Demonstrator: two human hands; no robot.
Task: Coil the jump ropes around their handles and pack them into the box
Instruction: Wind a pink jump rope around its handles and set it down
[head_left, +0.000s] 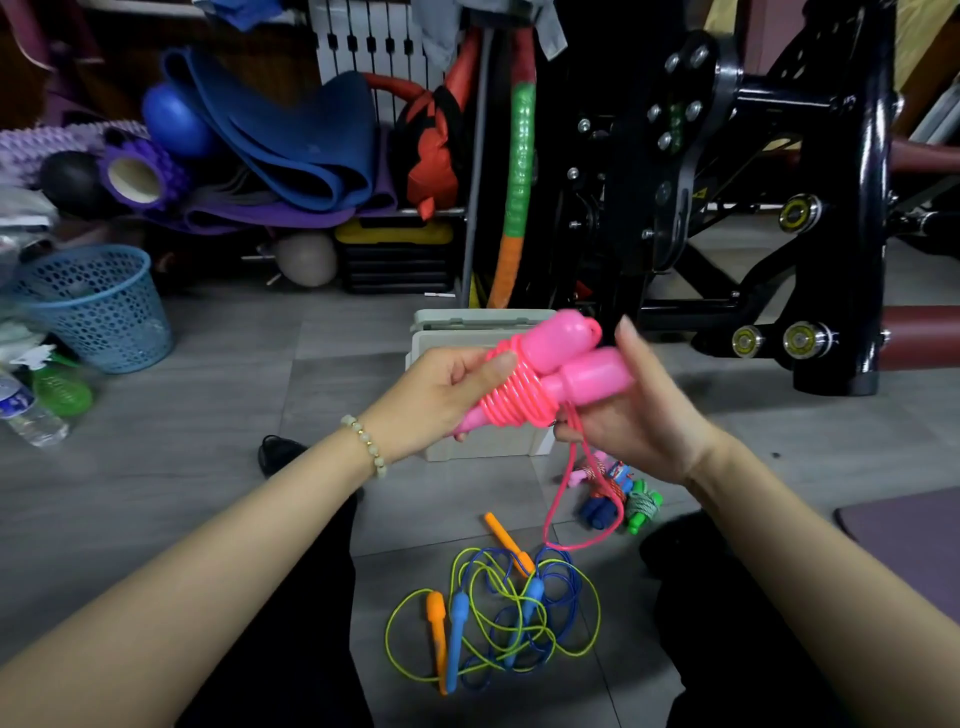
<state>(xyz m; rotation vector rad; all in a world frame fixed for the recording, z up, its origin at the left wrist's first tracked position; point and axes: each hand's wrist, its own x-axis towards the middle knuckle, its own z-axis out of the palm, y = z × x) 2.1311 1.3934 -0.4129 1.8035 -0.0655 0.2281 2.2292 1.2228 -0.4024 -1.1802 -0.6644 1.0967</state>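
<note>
Grey tiled floor, gym gear stacked along the back wall. Left of frame: blue mesh basket. Centre: left hand grips the pink jump rope, both handles together, cord coiled round them, thumb pressed on the coils. Beige box stands on the floor directly behind. Lower centre: tangled ropes lie loose, with orange and blue handles. Right hand pinches the pink cord's trailing strand, fingers upright beside the handles. Wound ropes lie on the floor below it.
</note>
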